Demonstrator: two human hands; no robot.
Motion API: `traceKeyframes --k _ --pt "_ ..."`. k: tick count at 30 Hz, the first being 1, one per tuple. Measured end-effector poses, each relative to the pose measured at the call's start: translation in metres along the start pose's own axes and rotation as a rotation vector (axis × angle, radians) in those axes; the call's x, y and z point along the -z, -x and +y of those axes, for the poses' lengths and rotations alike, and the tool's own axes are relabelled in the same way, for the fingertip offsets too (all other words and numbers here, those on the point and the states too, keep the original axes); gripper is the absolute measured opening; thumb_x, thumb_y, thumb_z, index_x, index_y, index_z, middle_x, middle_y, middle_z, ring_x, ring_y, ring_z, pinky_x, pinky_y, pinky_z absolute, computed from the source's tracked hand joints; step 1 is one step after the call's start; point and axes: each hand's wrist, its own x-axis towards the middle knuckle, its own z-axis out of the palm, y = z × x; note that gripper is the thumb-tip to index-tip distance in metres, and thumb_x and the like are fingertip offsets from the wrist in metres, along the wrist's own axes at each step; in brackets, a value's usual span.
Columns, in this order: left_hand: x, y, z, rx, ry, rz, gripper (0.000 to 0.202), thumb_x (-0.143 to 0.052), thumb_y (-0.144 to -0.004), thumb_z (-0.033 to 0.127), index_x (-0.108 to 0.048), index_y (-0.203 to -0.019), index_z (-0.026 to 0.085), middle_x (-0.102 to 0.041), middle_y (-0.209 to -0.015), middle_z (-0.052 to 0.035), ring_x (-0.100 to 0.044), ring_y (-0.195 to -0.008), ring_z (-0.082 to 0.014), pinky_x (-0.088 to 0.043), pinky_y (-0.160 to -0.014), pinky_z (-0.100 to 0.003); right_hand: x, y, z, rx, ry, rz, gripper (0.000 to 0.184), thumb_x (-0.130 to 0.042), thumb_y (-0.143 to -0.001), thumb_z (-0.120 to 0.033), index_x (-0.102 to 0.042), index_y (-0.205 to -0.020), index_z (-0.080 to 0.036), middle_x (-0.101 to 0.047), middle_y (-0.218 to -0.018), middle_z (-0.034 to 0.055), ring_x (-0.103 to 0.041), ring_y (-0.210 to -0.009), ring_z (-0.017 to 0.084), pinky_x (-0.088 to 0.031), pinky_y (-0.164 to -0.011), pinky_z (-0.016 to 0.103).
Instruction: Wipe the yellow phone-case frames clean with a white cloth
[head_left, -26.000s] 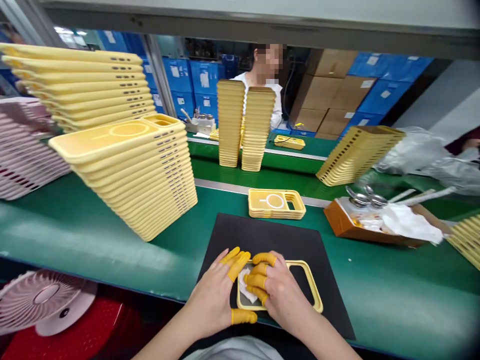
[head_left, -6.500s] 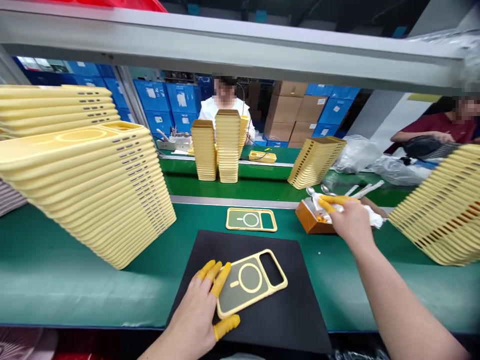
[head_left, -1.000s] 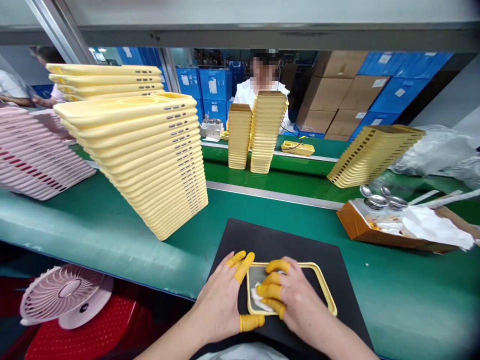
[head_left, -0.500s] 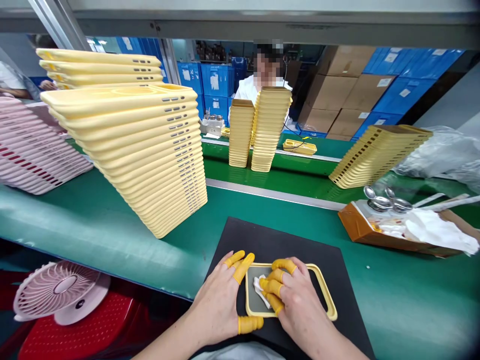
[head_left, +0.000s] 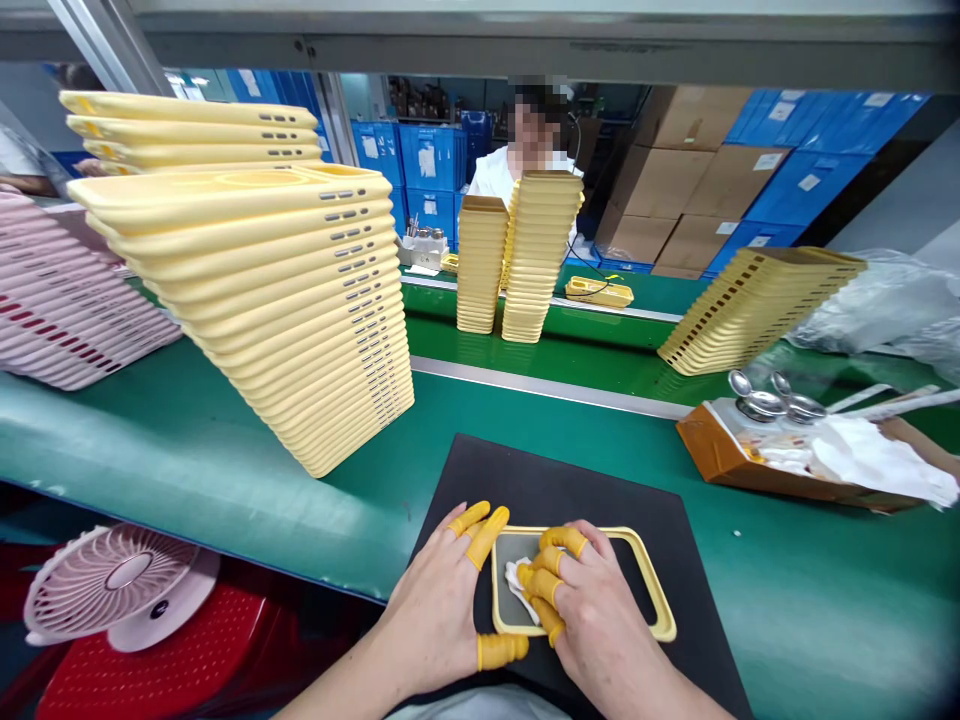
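A yellow phone case (head_left: 651,585) lies on a black mat (head_left: 570,480), with its dark inner back facing up. My left hand (head_left: 439,600) grips the case's left edge, fingers and thumb in yellow finger cots. My right hand (head_left: 589,610) presses a white cloth (head_left: 520,590) against the inside of the case, and its fingers cover much of the back. The magnetic ring and camera opening are hidden under this hand.
A tall tilted stack of yellow cases (head_left: 300,320) stands left of the mat, with pink cases (head_left: 60,310) beyond. A brown box (head_left: 720,450) holds metal spoons and cloth at right. A co-worker (head_left: 525,170) sits across the green conveyor belts (head_left: 187,440).
My right fingers have shifted slightly over the cloth inside the case. Several seconds earlier, that hand was at the brown box and the case lay angled, with its back showing.
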Motion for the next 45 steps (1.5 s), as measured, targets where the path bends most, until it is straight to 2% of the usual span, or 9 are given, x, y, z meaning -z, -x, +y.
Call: traceKeyframes --k 5,12,17,22,25,29,35,41,45 --pt "0.0 -0.001 0.001 0.009 -0.012 -0.009 0.096 -0.072 -0.062 0.045 -0.022 -0.139 0.019 -0.042 -0.139 -0.0126 -0.032 -0.132 -0.0293 -0.026 -0.111 -0.05 -0.001 -0.002 0.003 -0.009 0.1 -0.008 0.021 -0.051 -0.067 -0.004 -0.056 -0.071 -0.024 -0.058 -0.069 -0.0032 -0.049 -0.078 0.016 -0.021 -0.098 0.04" --pt "-0.001 -0.002 -0.002 -0.016 -0.002 0.005 0.096 -0.072 -0.063 0.048 -0.021 -0.139 0.019 -0.045 -0.136 -0.0115 -0.034 -0.131 -0.0278 -0.022 -0.113 -0.049 0.009 -0.004 0.001 0.067 -0.145 -0.048 0.019 -0.052 -0.074 -0.005 -0.055 -0.071 -0.024 -0.061 -0.071 -0.007 -0.051 -0.08 0.013 -0.026 -0.095 0.037" --pt "0.002 -0.003 0.0 -0.018 -0.011 -0.019 0.091 -0.071 -0.064 0.049 -0.026 -0.136 0.017 -0.046 -0.135 -0.0128 -0.034 -0.131 -0.0287 -0.023 -0.112 -0.05 0.018 -0.011 0.006 0.243 -0.239 -0.324 0.018 -0.051 -0.076 -0.006 -0.054 -0.069 -0.023 -0.062 -0.07 -0.0072 -0.052 -0.084 0.012 -0.027 -0.097 0.039" --pt "0.007 -0.004 0.002 0.002 0.0 -0.058 0.091 -0.071 -0.063 0.049 -0.026 -0.136 0.018 -0.046 -0.135 -0.0114 -0.032 -0.132 -0.0289 -0.022 -0.113 -0.051 0.055 0.014 0.04 0.294 -0.105 -0.464 0.017 -0.052 -0.082 -0.013 -0.06 -0.081 -0.027 -0.066 -0.084 -0.0048 -0.051 -0.097 0.016 -0.027 -0.099 0.042" --pt "0.006 -0.004 0.002 -0.004 -0.001 -0.062 0.09 -0.069 -0.065 0.05 -0.025 -0.137 0.017 -0.046 -0.134 -0.0115 -0.03 -0.133 -0.0285 -0.021 -0.113 -0.051 0.065 0.026 0.051 0.22 0.026 -0.35 0.016 -0.055 -0.083 -0.016 -0.062 -0.091 -0.028 -0.067 -0.09 -0.002 -0.052 -0.1 0.018 -0.03 -0.096 0.041" --pt "0.005 -0.003 0.002 -0.01 -0.036 -0.045 0.088 -0.066 -0.069 0.053 -0.023 -0.137 0.018 -0.044 -0.135 -0.0119 -0.03 -0.133 -0.028 -0.023 -0.112 -0.052 0.052 0.029 0.039 0.11 -0.004 -0.108 0.015 -0.052 -0.087 -0.019 -0.064 -0.087 -0.029 -0.067 -0.084 -0.0021 -0.056 -0.088 0.016 -0.031 -0.093 0.04" --pt "0.005 -0.003 0.004 -0.031 -0.089 -0.029 0.089 -0.067 -0.069 0.049 -0.021 -0.138 0.018 -0.043 -0.137 -0.0129 -0.029 -0.133 -0.0305 -0.03 -0.108 -0.054 0.045 0.029 0.038 0.013 0.0 -0.002 0.013 -0.053 -0.086 -0.02 -0.064 -0.085 -0.027 -0.067 -0.08 -0.0023 -0.054 -0.091 0.018 -0.029 -0.093 0.04" --pt "-0.001 -0.001 0.0 -0.091 -0.154 0.03 0.085 -0.066 -0.071 0.043 -0.021 -0.138 0.016 -0.043 -0.137 -0.0128 -0.03 -0.132 -0.0285 -0.03 -0.109 -0.051 0.004 0.008 0.009 -0.037 0.036 0.133 0.021 -0.049 -0.08 -0.011 -0.064 -0.087 -0.023 -0.064 -0.08 0.0006 -0.053 -0.086 0.019 -0.029 -0.093 0.041" --pt "0.0 0.0 0.002 -0.089 -0.178 0.017 0.083 -0.062 -0.074 0.046 -0.022 -0.139 0.015 -0.043 -0.138 -0.0123 -0.025 -0.135 -0.0289 -0.031 -0.108 -0.05 0.02 0.031 0.03 -0.215 0.07 0.141 0.016 -0.053 -0.082 -0.019 -0.068 -0.085 -0.025 -0.065 -0.082 0.0026 -0.053 -0.092 0.023 -0.03 -0.093 0.047"
